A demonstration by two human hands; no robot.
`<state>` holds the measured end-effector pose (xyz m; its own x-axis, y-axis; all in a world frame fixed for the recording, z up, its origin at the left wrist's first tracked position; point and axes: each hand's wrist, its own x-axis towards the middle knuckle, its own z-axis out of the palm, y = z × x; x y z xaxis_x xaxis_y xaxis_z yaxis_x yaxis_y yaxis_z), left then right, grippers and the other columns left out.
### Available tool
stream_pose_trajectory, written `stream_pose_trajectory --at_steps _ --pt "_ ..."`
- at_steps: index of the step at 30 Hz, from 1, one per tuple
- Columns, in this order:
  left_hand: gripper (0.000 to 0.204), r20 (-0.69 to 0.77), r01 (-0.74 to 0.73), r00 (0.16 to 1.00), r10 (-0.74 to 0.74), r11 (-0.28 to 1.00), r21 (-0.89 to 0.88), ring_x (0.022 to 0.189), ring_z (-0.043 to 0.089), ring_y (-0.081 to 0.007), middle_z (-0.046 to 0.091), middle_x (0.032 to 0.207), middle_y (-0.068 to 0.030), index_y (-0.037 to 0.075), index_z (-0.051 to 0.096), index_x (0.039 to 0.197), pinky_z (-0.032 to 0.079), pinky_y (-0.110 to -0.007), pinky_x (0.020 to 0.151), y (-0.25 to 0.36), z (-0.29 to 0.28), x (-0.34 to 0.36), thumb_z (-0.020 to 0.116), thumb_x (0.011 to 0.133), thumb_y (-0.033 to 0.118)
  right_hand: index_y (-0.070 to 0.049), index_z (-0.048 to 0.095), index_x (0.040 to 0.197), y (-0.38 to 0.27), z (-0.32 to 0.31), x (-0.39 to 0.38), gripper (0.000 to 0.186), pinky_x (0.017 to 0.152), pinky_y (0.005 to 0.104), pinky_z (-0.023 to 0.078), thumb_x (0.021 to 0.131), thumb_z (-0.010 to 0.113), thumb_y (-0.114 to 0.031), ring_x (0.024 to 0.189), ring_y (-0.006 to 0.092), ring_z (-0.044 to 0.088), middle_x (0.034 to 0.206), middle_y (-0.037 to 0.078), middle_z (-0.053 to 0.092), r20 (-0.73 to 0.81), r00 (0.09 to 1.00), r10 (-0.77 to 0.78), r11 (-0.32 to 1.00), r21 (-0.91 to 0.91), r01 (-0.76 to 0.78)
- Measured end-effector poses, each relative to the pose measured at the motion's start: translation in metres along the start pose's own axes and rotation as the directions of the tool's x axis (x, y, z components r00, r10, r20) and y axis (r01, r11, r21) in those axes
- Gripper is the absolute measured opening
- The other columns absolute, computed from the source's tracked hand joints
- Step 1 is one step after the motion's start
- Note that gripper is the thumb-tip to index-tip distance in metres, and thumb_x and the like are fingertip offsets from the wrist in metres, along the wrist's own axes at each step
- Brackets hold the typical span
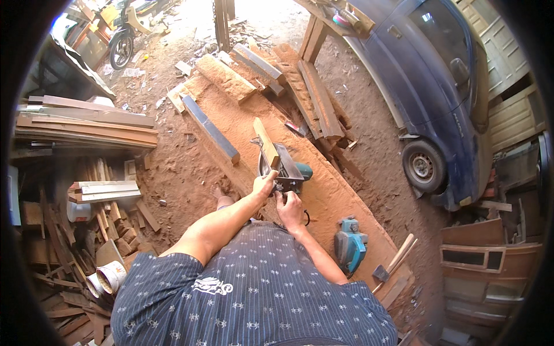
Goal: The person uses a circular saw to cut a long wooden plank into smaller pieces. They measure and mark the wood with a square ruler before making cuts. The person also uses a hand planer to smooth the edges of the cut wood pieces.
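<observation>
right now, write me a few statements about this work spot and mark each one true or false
1. The right hand is on the circular saw. True.
2. The left hand touches nothing. False: it is on the near end of a pale wooden piece.
3. The blue car stands to the right of the sawdust-covered board. True.
4. The teal power tool lies left of the saw. False: it lies to the right, nearer the person.
5. A motorcycle stands toward the upper left. True.
</observation>
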<state>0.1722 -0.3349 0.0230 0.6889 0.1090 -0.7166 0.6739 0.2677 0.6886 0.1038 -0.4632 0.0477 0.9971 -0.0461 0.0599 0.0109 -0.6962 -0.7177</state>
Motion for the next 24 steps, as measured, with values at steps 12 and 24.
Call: stream_pose_trajectory --at_steps 12,24 --pt "0.044 0.374 -0.699 0.688 0.622 0.429 0.573 0.082 0.067 -0.0422 0.067 0.085 -0.025 0.002 0.07 0.092 0.052 -0.049 0.072 0.011 -0.037 -0.02 0.07 0.095 0.046 0.002 0.064 0.092 -0.01 -0.004 0.006 0.042 0.075 0.0534 0.054 0.096 0.066 -0.04 0.086 0.0455 0.068 0.093 0.026 0.069 0.026 1.0 0.01 0.999 -0.047 -0.008" --pt "0.04 0.406 -0.736 0.57 0.714 0.225 0.638 0.078 0.068 -0.0429 0.068 0.078 -0.0229 0.004 0.068 0.081 0.051 -0.052 0.069 0.0 -0.038 -0.002 0.069 0.095 0.041 0.002 0.064 0.092 -0.014 -0.002 0.005 0.043 0.074 0.0521 0.055 0.1 0.061 -0.04 0.084 0.0452 0.068 0.091 0.026 0.068 0.024 1.0 -0.018 0.985 -0.17 0.021"
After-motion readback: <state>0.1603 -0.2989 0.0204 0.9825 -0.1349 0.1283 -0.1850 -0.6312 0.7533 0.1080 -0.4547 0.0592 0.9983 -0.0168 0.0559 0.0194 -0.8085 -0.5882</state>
